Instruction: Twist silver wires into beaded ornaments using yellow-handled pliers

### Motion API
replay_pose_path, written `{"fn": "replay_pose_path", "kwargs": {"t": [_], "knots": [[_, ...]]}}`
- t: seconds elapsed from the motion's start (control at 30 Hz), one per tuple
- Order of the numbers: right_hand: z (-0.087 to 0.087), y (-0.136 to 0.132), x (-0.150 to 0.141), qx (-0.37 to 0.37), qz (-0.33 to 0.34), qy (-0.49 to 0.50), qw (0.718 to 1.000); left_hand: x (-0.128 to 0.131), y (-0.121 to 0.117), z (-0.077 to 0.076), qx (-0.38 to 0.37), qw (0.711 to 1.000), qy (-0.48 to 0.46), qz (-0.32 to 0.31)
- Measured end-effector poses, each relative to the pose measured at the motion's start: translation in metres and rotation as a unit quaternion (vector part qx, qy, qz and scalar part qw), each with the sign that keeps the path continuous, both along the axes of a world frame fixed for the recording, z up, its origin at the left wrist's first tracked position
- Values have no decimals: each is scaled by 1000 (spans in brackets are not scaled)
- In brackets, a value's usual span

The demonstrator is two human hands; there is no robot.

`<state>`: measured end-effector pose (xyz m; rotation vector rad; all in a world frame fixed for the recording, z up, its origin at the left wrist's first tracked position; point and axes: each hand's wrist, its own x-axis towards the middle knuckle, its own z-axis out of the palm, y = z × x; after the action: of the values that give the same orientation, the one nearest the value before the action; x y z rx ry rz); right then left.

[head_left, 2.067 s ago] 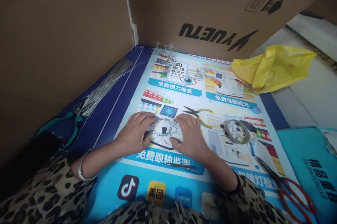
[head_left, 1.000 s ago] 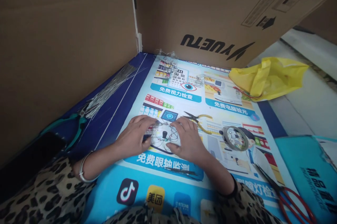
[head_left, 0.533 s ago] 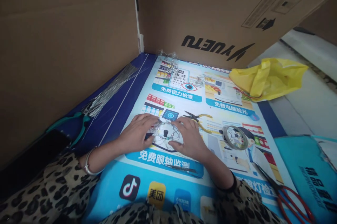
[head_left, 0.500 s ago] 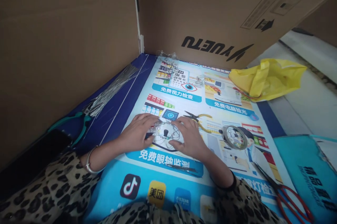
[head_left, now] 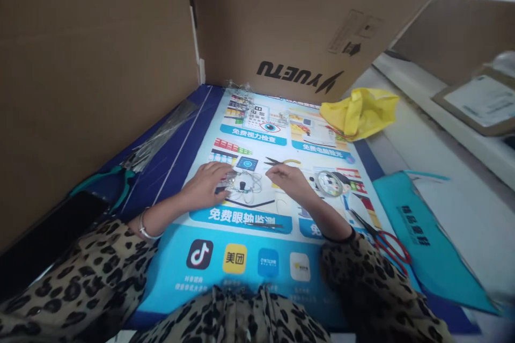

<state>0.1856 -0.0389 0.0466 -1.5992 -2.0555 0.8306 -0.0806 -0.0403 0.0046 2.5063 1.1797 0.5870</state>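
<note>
On the blue-and-white printed paper sheet [head_left: 169, 257]: rounded, silvery thin-wire piece [head_left: 256, 184], between hands, closer to spread, curved left hand [head_left: 204, 187]; apart from right hand [head_left: 293, 183], fingertips gathered, any pinched item indiscernible.

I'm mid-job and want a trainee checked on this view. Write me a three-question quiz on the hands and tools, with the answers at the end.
1. Which is nearer to the looped wire piece: the left hand or the right hand?
2. True or false: the red-handled scissors lie to the right of the wire piece.
3. Fill in the colour: the pliers by the bundle of loose wires have ____ handles.

Key: 1. the left hand; 2. true; 3. teal.
</note>
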Motion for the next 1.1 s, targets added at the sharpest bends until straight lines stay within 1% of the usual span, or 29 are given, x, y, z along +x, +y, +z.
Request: {"fn": "replay_pose_path", "kwargs": {"t": [0.13, 0.2, 0.3, 0.4, 0.5, 0.6, 0.67, 0.73, 0.8, 0.9, 1.1], "knots": [[9, -17, 23, -23, 36, -110, 993, -6, 6, -7, 29, 998, -54, 9], [9, -29, 32, -31, 40, -169, 984, -10, 9, -6, 45, 996, -78, 21], [5, -48, 40, -34, 33, -240, 970, -13, 7, 4, 69, 992, -101, 39], [0, -62, 38, -27, 38, -276, 960, -9, -4, 16, 64, 990, -113, 59], [0, -71, 31, -20, 44, -290, 956, 8, -24, 26, 30, 993, -110, 41], [1, -75, 27, -13, 45, -293, 955, 33, -47, 31, -19, 998, -45, -36], [0, -76, 27, -8, 45, -291, 956, 51, -60, 32, -31, 998, -6, -59], [-2, -77, 29, -5, 46, -285, 957, 66, -69, 32, -37, 997, 31, -61], [-4, -77, 32, -4, 50, -276, 960, 77, -72, 30, -46, 995, 68, -61], [-4, -78, 37, -9, 63, -261, 963, 86, -71, 28, -54, 991, 100, -70], [0, -85, 41, -8, 83, -254, 964, 88, -71, 24, -47, 990, 114, -72]]}}
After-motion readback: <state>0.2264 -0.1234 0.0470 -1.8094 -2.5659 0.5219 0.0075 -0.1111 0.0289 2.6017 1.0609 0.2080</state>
